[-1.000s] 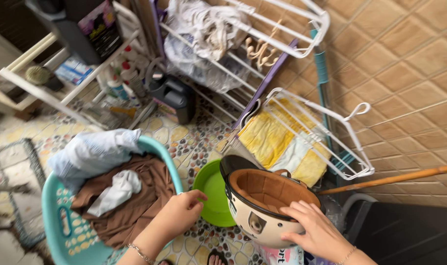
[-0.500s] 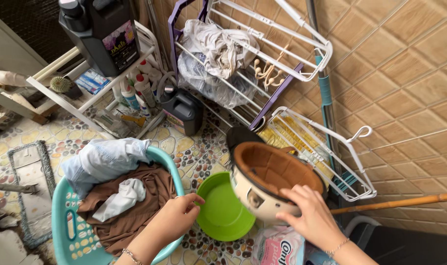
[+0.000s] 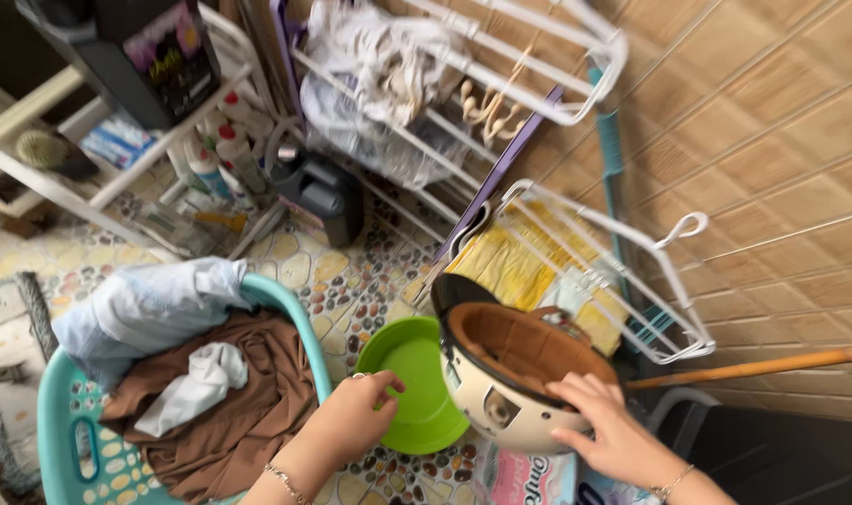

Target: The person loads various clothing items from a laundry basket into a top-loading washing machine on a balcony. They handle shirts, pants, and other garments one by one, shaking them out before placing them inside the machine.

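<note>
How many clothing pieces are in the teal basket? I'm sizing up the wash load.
3: a light blue garment draped over the laundry basket's rim, a brown one filling it, a white piece on top. More may lie underneath.

Teal laundry basket [image 3: 59, 421] of brown and pale clothes, black jug [image 3: 325, 194], white drying rack [image 3: 622, 257].
</note>
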